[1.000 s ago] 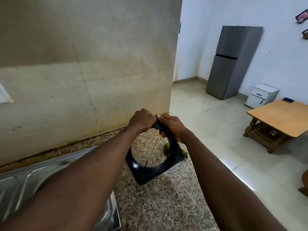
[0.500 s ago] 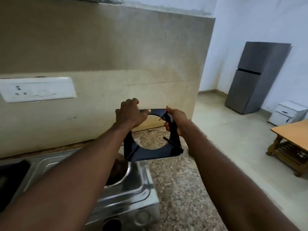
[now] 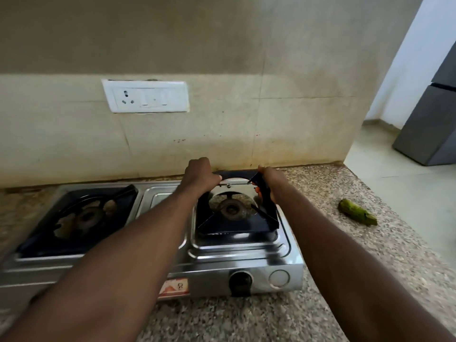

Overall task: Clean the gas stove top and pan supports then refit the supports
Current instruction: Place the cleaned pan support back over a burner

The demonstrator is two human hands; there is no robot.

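1. The left hand (image 3: pixel 201 172) and right hand (image 3: pixel 270 178) grip the far edge of the black square pan support (image 3: pixel 237 225), which is tilted over the right burner (image 3: pixel 230 209) of the shiny steel stove (image 3: pixel 246 262).
2. The left side of the stove is blurred, and most fingers are hidden behind the knuckles.

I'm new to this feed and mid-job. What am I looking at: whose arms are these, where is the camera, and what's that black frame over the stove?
There is no machine here. These are a person's two bare arms, seen from one camera worn on their head, looking forward and down. On the speckled counter stands a steel two-burner gas stove. The left hand and right hand grip the far end of a black square pan support, held tilted over the right burner with its far side raised. A second pan support already sits on the stove's left side. A crumpled green thing lies on the counter to the right; I cannot tell what it is.
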